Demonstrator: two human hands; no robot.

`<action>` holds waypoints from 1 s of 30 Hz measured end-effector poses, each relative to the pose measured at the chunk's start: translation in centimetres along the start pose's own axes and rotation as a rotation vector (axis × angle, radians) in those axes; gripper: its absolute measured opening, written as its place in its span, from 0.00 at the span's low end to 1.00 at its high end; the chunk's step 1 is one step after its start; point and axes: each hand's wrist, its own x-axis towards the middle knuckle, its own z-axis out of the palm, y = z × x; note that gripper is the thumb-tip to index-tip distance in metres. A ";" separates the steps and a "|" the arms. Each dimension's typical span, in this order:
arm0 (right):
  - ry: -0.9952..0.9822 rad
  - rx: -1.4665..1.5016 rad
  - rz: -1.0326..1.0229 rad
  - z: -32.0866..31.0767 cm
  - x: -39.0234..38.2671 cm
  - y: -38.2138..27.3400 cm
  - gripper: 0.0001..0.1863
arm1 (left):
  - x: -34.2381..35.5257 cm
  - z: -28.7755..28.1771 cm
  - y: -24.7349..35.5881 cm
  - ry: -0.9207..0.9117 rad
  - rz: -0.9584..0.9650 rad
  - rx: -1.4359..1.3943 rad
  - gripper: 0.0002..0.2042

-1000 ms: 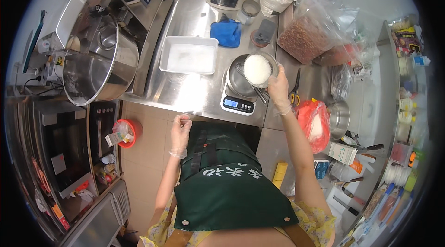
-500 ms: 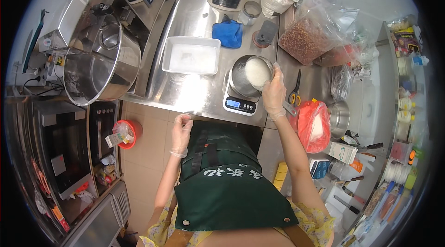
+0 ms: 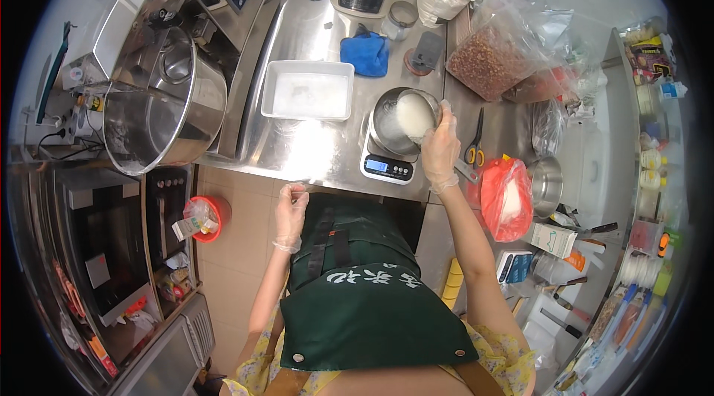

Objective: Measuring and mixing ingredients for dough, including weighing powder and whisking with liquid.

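Note:
In a clear plastic glove, my right hand [image 3: 442,149] grips a scoop heaped with white powder or fine grains [image 3: 414,115]; the scoop's own body is mostly hidden. It is tilted over a round metal bowl [image 3: 384,122], and some white stuff shows inside the bowl. Beneath the bowl is a digital kitchen scale [image 3: 387,168] with a lit display. My left hand [image 3: 292,208], gloved too, hangs before the counter's front edge beside my dark green apron [image 3: 349,232]. Its fingers are curled together with nothing visible in them.
A white rectangular tub [image 3: 308,115] and a blue cloth [image 3: 365,53] lie behind the bowl. Scissors [image 3: 475,149], a red plastic bag of white powder [image 3: 494,206] and another metal bowl [image 3: 547,186] are at right. A large mixing bowl [image 3: 204,110] stands at left.
White stuff from the scoop now spreads into the metal bowl, and the scale's reading has changed. My right hand stays over the bowl's right rim; my left hand has hardly moved.

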 end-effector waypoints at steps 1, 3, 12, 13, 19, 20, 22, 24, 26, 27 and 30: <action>-0.008 0.010 0.020 0.0 0.1 0.0 0.31 | 0.1 -0.1 0.1 -0.001 -0.001 0.001 0.09; 0.017 0.108 0.033 0.6 0.4 1.2 0.30 | 0.2 -0.2 0.3 -0.008 -0.013 0.026 0.09; -0.048 0.376 0.264 0.0 1.2 2.8 0.28 | 0.7 -0.4 0.3 -0.011 -0.048 0.018 0.08; -0.034 0.377 0.227 -0.2 1.2 2.3 0.28 | 0.8 -0.4 0.2 -0.011 -0.050 0.018 0.08; 0.041 0.259 0.093 0.0 0.7 1.5 0.29 | 1.2 -0.1 -0.1 -0.022 -0.058 0.022 0.07; 0.040 0.258 0.094 0.0 0.5 1.2 0.29 | 1.3 -0.1 -0.1 -0.019 -0.057 0.022 0.07; -0.016 0.203 0.129 -0.6 0.1 0.0 0.30 | 1.3 -0.1 -0.2 -0.017 -0.056 0.022 0.07; 0.014 0.130 0.077 0.1 -0.2 0.2 0.31 | 1.4 -0.1 -0.2 -0.014 -0.051 -0.010 0.07; 0.044 0.057 0.026 0.4 -0.5 0.2 0.31 | 1.4 -0.1 -0.3 -0.019 -0.052 -0.013 0.07; 0.032 0.038 0.027 0.4 -0.6 0.0 0.32 | 1.5 -0.1 -0.2 -0.022 -0.053 -0.016 0.07; 0.030 0.010 0.016 0.4 -0.8 -0.3 0.32 | 1.6 -0.1 0.0 -0.024 -0.056 -0.001 0.07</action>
